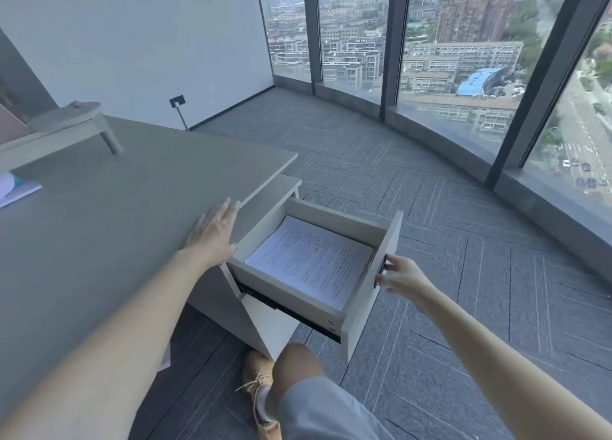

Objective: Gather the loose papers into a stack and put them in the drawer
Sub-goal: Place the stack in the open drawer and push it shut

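A stack of white printed papers lies flat inside the drawer, which stands pulled out from the cabinet under the desk's right end. My right hand is at the drawer's front panel, fingers curled on its dark handle. My left hand rests flat and open on the grey desk top, near its right edge just left of the drawer.
A small grey riser shelf stands at the desk's back left, and a booklet lies at the left edge. My knee and a tan shoe are below the drawer. Grey carpet runs to curved floor-to-ceiling windows.
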Available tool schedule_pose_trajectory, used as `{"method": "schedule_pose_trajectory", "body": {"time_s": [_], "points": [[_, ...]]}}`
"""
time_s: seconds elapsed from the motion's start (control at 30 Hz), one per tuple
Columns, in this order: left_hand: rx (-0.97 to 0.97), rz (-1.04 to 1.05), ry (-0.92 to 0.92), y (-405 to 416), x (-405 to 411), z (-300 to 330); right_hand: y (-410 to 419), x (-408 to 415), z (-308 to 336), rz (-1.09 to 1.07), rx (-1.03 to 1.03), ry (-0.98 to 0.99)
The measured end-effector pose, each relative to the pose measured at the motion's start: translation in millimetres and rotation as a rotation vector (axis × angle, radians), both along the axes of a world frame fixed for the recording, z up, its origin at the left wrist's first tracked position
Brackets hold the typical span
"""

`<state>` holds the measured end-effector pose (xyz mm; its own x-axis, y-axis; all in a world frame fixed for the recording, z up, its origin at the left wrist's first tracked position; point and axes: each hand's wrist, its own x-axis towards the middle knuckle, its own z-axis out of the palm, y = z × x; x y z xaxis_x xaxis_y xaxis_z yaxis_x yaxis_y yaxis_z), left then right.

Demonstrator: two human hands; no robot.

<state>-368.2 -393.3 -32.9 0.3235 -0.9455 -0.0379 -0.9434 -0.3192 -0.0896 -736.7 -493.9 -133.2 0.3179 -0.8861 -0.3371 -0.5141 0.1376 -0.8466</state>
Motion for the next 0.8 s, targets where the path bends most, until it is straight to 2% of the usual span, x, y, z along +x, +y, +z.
{"method": "schedule_pose_trajectory", "body": {"time_s": [0.13, 0.33, 0.8], "points": [[0.081, -0.003, 0.0, -2, 21, 0, -9, 28, -6, 0.03, 0.024, -0.065], [0.065, -0.079, 0.015, -6, 42, -1, -22, 79, -13, 0.022, 0.036, -0.116], [0.046, -0.067, -0.027, -11, 45, -11, -42, 189, -24, 0.022, 0.054, -0.189]]}}
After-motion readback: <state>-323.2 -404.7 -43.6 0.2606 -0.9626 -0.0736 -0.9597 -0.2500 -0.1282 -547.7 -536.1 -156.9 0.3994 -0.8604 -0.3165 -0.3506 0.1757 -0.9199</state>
